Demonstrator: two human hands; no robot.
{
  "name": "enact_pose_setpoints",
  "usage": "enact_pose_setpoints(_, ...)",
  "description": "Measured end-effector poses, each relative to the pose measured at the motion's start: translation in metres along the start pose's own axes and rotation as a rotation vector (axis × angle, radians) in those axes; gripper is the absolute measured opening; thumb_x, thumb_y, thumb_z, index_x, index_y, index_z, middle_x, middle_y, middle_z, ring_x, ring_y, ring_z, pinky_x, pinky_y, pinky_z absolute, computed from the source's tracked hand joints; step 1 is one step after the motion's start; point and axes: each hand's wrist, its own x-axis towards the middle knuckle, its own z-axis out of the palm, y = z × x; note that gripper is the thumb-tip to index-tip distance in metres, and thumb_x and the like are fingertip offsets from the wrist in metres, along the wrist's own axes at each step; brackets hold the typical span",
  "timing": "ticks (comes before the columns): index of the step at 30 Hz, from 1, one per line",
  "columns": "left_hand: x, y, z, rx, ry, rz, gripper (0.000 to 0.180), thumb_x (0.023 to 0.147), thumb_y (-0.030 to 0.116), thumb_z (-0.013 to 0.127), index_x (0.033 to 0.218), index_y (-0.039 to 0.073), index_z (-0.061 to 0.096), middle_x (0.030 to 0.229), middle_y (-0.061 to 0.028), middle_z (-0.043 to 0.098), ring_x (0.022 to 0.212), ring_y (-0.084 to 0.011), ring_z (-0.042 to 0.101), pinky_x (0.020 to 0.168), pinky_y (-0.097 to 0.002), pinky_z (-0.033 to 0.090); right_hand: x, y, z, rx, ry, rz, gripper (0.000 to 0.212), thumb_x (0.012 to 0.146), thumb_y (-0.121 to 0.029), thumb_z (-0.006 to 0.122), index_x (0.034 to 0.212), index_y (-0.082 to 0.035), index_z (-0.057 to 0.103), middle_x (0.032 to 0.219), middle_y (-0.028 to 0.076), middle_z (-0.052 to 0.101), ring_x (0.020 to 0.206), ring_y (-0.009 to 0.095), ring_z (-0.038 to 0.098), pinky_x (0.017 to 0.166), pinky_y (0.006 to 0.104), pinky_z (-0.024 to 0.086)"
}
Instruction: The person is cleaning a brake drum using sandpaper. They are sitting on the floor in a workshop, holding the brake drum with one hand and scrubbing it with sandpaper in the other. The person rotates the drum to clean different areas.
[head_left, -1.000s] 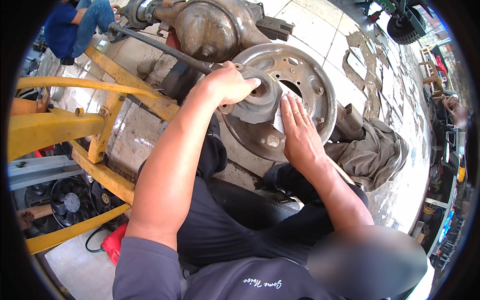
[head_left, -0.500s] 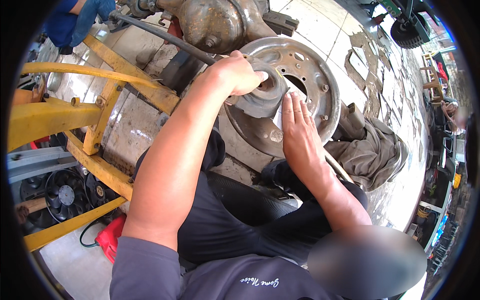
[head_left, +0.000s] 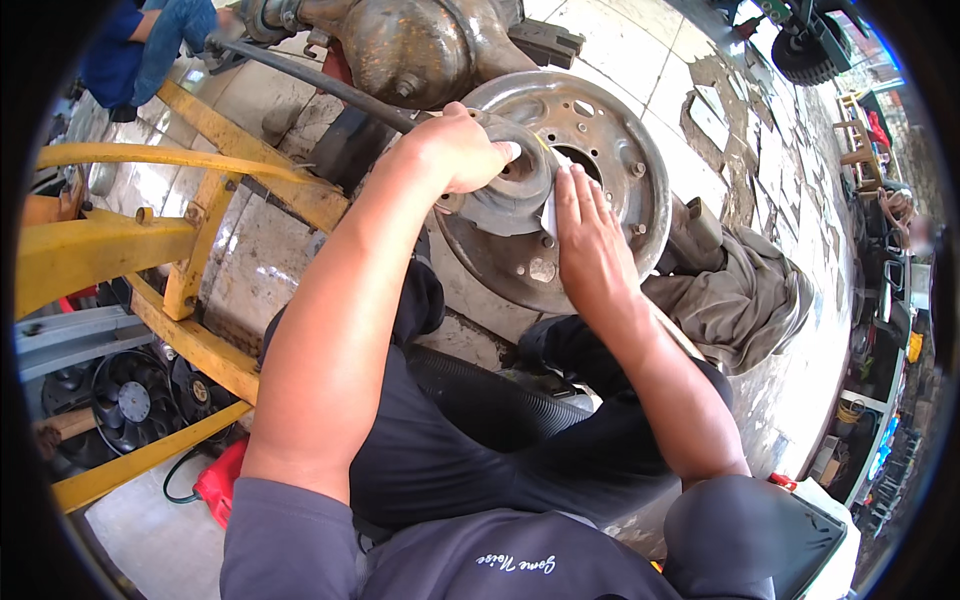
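A long dark axle shaft slants in from the upper left and ends at a round metal flange. My left hand is closed over the flange's left side, where the shaft meets it, thumb pointing to the centre. A white sheet, paper or thin cloth, shows between the flange's right edge and my right hand. That hand's fingers are straight and together, pressing the sheet to the edge; its thumb is hidden. Behind the flange lies a round, worn brake backing plate with bolts and holes.
A rusty axle housing lies beyond the plate. Yellow metal frame bars stand at left, with cooling fans below. Crumpled brown cloth lies at right, broken tiles farther off. Another person is at the upper left.
The view has shifted slightly, so things sit a little farther left. My right fingers have moved slightly up along the flange's edge; my left hand keeps its grip.
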Motion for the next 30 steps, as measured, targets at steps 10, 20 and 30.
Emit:
enact_pose_setpoints(10,-0.002,0.001,0.0,-0.044,-0.007,-0.006,0.093,0.093,0.052,0.059,0.142,-0.02,0.026,0.14,-0.0354,0.048,0.133,-0.0344,0.05,0.109,-0.0367,0.041,0.008,0.029,0.011,-0.186,-0.058,0.145,0.057,0.094,-0.002,0.045,0.148,0.008,0.029,0.154,0.027,0.033,0.142,0.043,0.036,0.112,0.0526,0.037)
enact_pose_setpoints(20,-0.003,0.0,-0.004,-0.052,-0.027,-0.031,0.094,0.092,0.054,0.06,0.144,-0.017,0.026,0.142,-0.0339,0.046,0.135,-0.0347,0.047,0.111,-0.0378,0.039,-0.014,0.027,-0.036,0.054,0.065,0.015,0.065,0.08,0.013,0.042,0.144,0.012,0.033,0.146,0.035,0.04,0.139,0.046,0.038,0.117,0.0484,0.031)
enact_pose_setpoints(30,0.001,-0.006,-0.004,-0.111,-0.029,-0.032,0.09,0.092,0.052,0.062,0.141,-0.017,0.032,0.14,-0.0342,0.048,0.133,-0.0354,0.05,0.11,-0.0377,0.04,0.005,0.025,-0.012,-0.021,0.006,0.055,0.059,0.09,0.002,0.045,0.146,0.011,0.03,0.152,0.031,0.034,0.141,0.045,0.035,0.115,0.0524,0.033)
